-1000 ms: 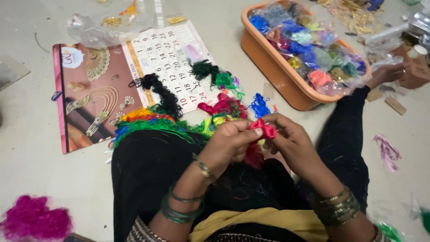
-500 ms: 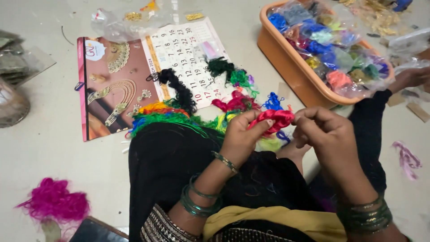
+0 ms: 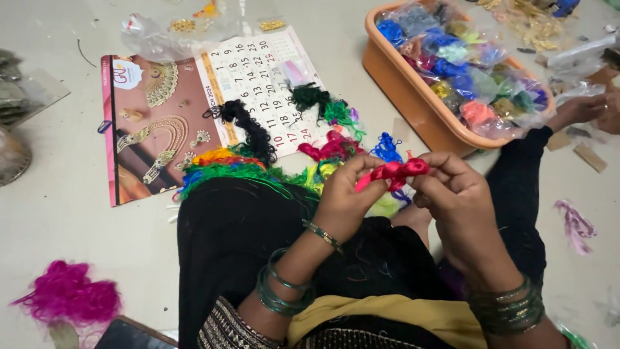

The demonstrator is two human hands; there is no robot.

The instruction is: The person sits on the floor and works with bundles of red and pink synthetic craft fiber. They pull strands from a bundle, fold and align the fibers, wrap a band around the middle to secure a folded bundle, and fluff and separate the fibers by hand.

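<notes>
Two hands at work: left hand (image 3: 345, 197), right hand (image 3: 458, 200). One red-pink twisted thread bundle (image 3: 394, 172) between them. One orange rectangular plastic tub (image 3: 413, 106); its clear packets of coloured thread too many to count. One paper wall calendar (image 3: 194, 110). One loose magenta fluffy thread clump (image 3: 68, 294). Green bangles on both wrists, count unclear.

Red thread bundle (image 3: 392, 172): small twisted skein, bright red shading pink at one end, lying roughly horizontal, raised above the black-clad lap (image 3: 258, 239). Ends pinched between fingertips on both sides, middle exposed.
</notes>
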